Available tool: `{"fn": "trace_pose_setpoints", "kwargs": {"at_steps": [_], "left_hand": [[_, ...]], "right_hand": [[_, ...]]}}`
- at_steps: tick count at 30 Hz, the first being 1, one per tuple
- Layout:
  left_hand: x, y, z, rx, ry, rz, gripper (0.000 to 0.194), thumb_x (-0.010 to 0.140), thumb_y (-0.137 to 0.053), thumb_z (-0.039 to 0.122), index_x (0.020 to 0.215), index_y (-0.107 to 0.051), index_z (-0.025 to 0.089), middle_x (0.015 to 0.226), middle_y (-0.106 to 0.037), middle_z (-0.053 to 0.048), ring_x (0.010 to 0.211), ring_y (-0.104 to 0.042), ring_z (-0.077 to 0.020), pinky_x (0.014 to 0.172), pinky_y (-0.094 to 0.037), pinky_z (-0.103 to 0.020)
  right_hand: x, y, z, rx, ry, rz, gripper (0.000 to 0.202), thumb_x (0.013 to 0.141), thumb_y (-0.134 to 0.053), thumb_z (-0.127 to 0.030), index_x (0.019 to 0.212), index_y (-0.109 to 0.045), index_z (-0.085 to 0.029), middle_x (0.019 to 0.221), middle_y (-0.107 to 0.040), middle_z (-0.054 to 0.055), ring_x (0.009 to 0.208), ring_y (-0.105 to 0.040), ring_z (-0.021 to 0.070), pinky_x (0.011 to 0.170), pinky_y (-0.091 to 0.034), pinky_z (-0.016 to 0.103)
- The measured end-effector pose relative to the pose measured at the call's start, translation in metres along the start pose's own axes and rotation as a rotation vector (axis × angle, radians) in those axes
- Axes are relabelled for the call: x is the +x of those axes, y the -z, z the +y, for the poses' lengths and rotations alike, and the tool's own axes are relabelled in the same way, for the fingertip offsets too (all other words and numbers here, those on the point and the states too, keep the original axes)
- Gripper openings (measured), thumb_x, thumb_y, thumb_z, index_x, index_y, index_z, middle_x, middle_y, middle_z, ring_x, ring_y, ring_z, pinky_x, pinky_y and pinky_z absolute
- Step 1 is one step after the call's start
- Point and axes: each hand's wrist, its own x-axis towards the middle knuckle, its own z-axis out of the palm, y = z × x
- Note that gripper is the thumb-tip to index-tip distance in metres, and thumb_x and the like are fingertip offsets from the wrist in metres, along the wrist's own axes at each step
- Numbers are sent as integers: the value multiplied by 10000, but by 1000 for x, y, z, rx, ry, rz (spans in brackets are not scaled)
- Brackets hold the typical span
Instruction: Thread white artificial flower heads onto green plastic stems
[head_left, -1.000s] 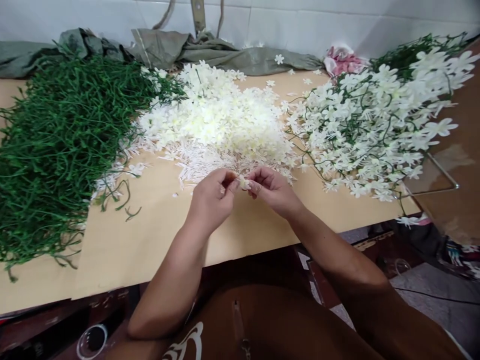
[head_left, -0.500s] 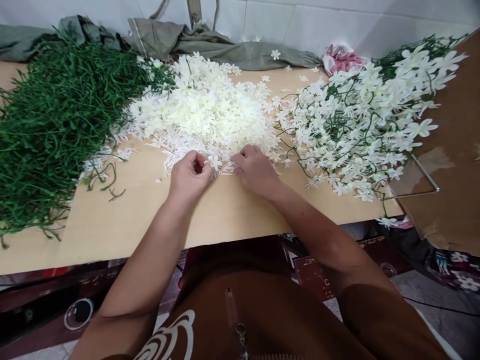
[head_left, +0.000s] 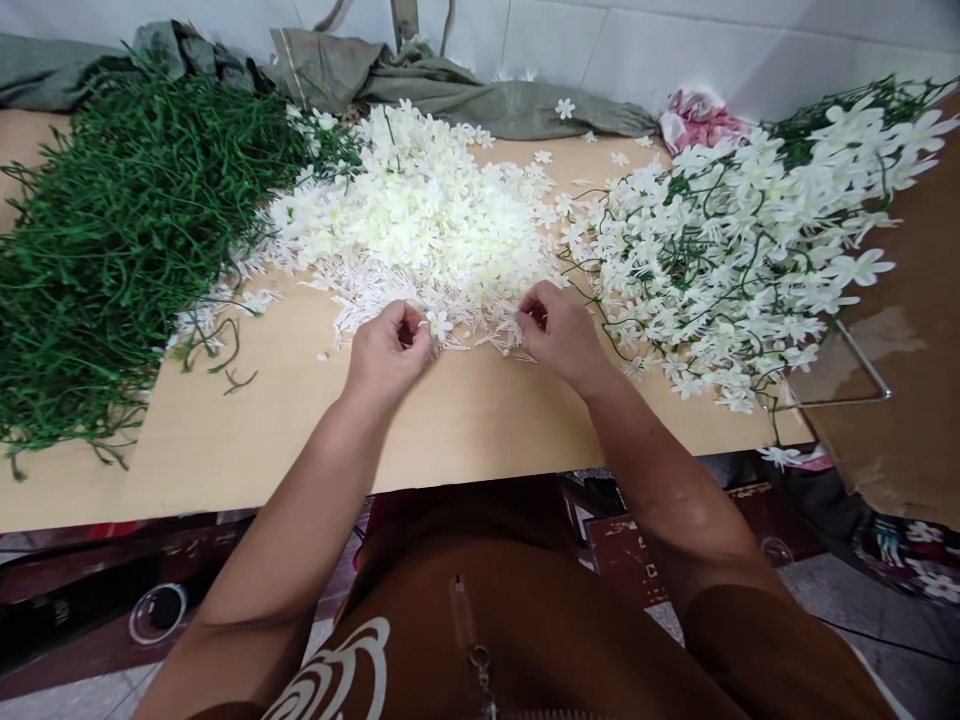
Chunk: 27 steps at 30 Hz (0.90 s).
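Between thumb and forefinger, my left hand (head_left: pixel 386 350) pinches a white artificial flower (head_left: pixel 439 324), its petals facing up. My right hand (head_left: pixel 561 330) is apart from it, at the right front edge of a heap of loose white flower heads (head_left: pixel 442 210). The right fingers are curled into a pinch, and whatever lies between them is too small or hidden to make out. White flower stalks (head_left: pixel 360 310) stick out along the front of the heap, close to both hands.
A large pile of green plastic stems (head_left: pixel 135 230) covers the left of the table (head_left: pixel 315 440). Flowers joined to green stems (head_left: pixel 720 250) are massed at the right, by a cardboard sheet (head_left: pixel 900 400) and metal wire (head_left: pixel 870 365). Grey cloth (head_left: pixel 495 108) and pink-white cloth (head_left: pixel 701 120) lie behind.
My right hand has moved right, away from my left hand, along the heap's front. My left hand still pinches the flower. The whole view has shifted slightly.
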Motion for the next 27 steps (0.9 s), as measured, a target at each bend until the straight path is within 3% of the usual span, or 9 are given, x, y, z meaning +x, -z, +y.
{"fn": "trace_pose_setpoints", "kwargs": {"at_steps": [7,10,15,20,24,27], "left_hand": [[-4,0,6,31,8,-16,85,712,-569,250,694,-500,204,575,-496,51,538,-431,-97,567,-349,-258],[-5,-2,7,39,9,-41,82,716,-570,252,700,-506,203,579,-502,53,538,-436,-97,565,-347,-259],[-7,-3,6,39,-6,-67,99,725,-580,270,698,-512,203,579,-512,51,525,-433,-94,545,-342,-251],[-8,-4,5,8,-1,-75,104,733,-584,276,703,-515,203,595,-529,44,530,-446,-95,550,-361,-248],[-9,-7,7,-45,19,-100,105,736,-582,279,707,-514,204,601,-542,38,547,-463,-102,549,-365,-245],[-10,-12,9,-63,24,-114,108,733,-581,283,706,-512,204,594,-537,38,542,-461,-102,543,-357,-245]], "right_hand": [[-1,3,12,440,-150,7,104,767,-600,-152,860,-581,-196,693,-538,-33,601,-529,111,627,-464,304],[-1,4,12,464,-131,0,53,748,-642,-211,786,-616,-184,681,-560,-20,612,-536,111,610,-477,298],[-1,3,4,466,-102,128,120,694,-725,-264,729,-634,-193,751,-585,-3,655,-511,100,606,-452,266],[-5,-5,-7,706,-167,32,241,672,-777,-363,767,-617,-210,686,-550,-32,629,-487,89,597,-439,252],[-9,-12,-12,900,-298,-40,384,575,-836,-398,858,-651,-215,676,-563,-48,601,-480,77,566,-445,239],[-13,-13,-13,988,-352,-97,397,534,-856,-389,815,-643,-205,675,-572,-54,581,-486,61,557,-448,228]]}}
